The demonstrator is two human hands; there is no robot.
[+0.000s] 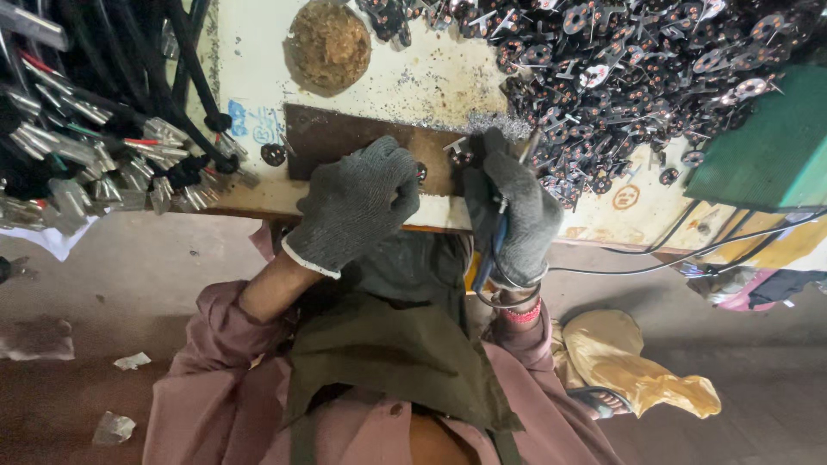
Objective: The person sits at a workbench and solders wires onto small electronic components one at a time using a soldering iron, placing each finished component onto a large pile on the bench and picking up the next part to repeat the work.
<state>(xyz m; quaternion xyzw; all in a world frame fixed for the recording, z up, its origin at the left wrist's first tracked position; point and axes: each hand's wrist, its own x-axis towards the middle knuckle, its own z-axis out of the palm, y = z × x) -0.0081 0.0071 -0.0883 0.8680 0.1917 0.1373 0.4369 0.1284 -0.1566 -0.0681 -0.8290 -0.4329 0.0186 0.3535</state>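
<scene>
Here, a seated person in grey knit gloves works at the near edge of a scuffed, cream-coloured table (413, 82). The left hand (355, 202) is clenched into a fist over a small round metal part (421, 172), of which only a sliver shows past the knuckles, pressing it onto a dark rusty plate (332, 138) that lies along the near edge. That plate seems to serve as a hard work surface sparing the table top.

The right hand (512, 215) grips a blue-handled soldering tool (493, 241) upright like a pen, its tip aimed at the plate just beside the left fist. The tool's thin cable (680, 254) trails off over the table's near right edge, apparently kept clear of the work.

The part thus lies between the two hands, touching the left and just short of the right.

A large heap of small disc-shaped parts with thin leads (620, 69) fills the table's far right corner, near the right hand. Bundles of black cables with metal terminals (95, 146) hang over the left edge. A round brownish pad (329, 43) sits by the far edge.
</scene>
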